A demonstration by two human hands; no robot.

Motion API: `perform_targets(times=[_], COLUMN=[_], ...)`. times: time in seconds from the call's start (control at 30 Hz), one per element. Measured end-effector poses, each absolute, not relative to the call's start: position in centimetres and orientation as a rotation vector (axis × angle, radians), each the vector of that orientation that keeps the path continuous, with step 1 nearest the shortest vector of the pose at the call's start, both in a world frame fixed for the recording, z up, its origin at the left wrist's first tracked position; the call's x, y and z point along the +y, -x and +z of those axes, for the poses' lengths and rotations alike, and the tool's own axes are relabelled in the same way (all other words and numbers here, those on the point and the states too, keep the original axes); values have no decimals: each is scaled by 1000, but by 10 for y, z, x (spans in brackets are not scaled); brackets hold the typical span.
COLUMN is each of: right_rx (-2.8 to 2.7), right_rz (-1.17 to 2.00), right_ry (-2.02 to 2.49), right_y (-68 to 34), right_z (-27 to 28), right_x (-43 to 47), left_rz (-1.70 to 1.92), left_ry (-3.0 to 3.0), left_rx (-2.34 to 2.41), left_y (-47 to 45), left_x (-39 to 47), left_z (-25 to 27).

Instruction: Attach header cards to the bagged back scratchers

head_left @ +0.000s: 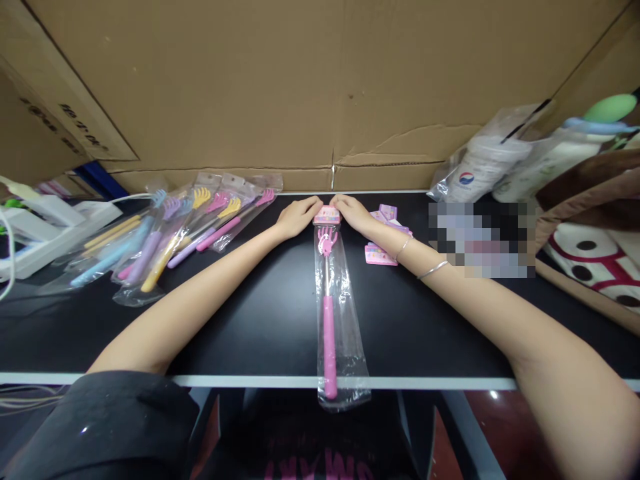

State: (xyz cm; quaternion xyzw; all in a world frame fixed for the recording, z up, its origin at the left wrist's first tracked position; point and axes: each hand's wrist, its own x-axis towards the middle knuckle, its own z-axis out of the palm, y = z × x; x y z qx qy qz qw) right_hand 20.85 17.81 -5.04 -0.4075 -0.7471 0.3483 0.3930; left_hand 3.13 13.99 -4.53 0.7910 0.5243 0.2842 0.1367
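Observation:
A pink back scratcher (pixel 329 337) lies lengthwise in front of me inside a clear plastic bag (pixel 350 333). Its claw end points away from me, and its handle reaches past the table's front edge. At the far end of the bag is a small pink printed card (pixel 327 215). My left hand (pixel 299 219) grips the card's left corner, fingers bent and closed. From the other side, my right hand (pixel 351 215) holds the right corner in the same way. The fingertips partly cover the card's upper edge.
Several bagged back scratchers (pixel 200 223) in different colours are piled at left, beside a white power strip (pixel 60 227). Loose printed cards (pixel 381 255) lie by my right forearm. A bagged cup (pixel 483 167), a bottle (pixel 575 147) and a brown bag (pixel 590 193) stand at right. Cardboard (pixel 225 87) walls the back.

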Motion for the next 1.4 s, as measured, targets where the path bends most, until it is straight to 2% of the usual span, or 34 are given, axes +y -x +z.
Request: perform_targets(times=[1.4], right_rx=[-1976], right_rz=[841], right_ry=[1061], right_y=[-208], right_z=[-47], right_x=[175], left_rz=[853], left_ry=[-2335], left_rx=[1460], left_y=[-30], left_x=[141], left_z=[-47])
